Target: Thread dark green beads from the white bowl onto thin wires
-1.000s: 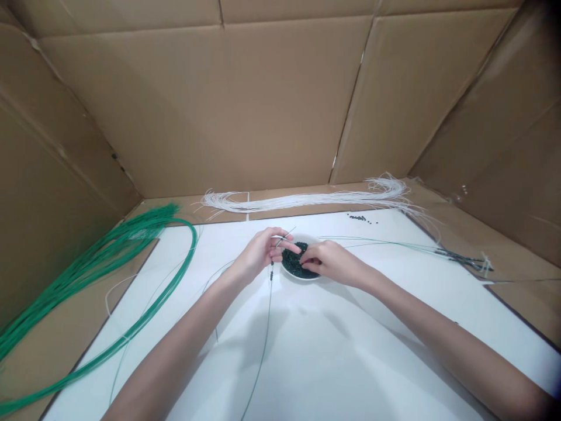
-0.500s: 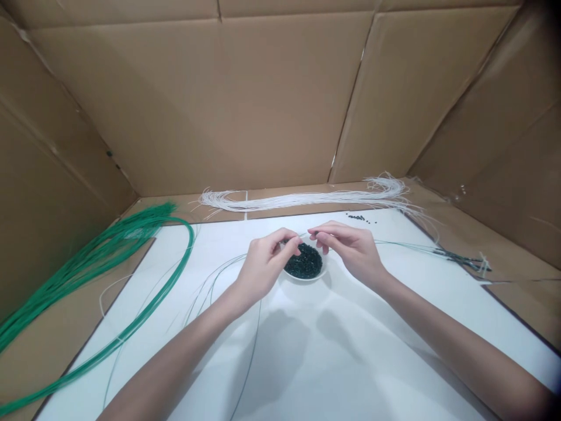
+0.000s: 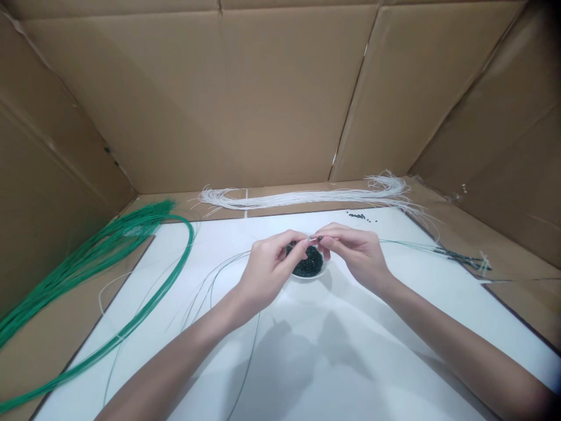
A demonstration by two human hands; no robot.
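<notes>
My left hand (image 3: 270,266) is closed in a pinch above a small white bowl (image 3: 308,278). A thin, pale strand tip (image 3: 311,240) sticks out of its fingertips towards the other hand. My right hand (image 3: 358,250) pinches a tiny dark bead (image 3: 319,238) at the tip of that strand; whether the strand passes through it is too small to tell. Dark green beads (image 3: 309,264) fill the bowl beneath, partly hidden by my fingers. A thin green wire (image 3: 250,362) runs from under my left wrist down across the white board.
A bundle of green wires (image 3: 144,313) curves along the left. White strands (image 3: 284,200) lie along the back. Loose dark beads (image 3: 358,216) sit near the board's (image 3: 438,327) far edge. Wires strung with dark beads (image 3: 467,258) lie at right. Cardboard walls (image 3: 263,99) surround the board.
My left hand has moved slightly right, so the fingertips of both hands now meet at the strand tip and the bead. More of the bowl's left side is covered.
</notes>
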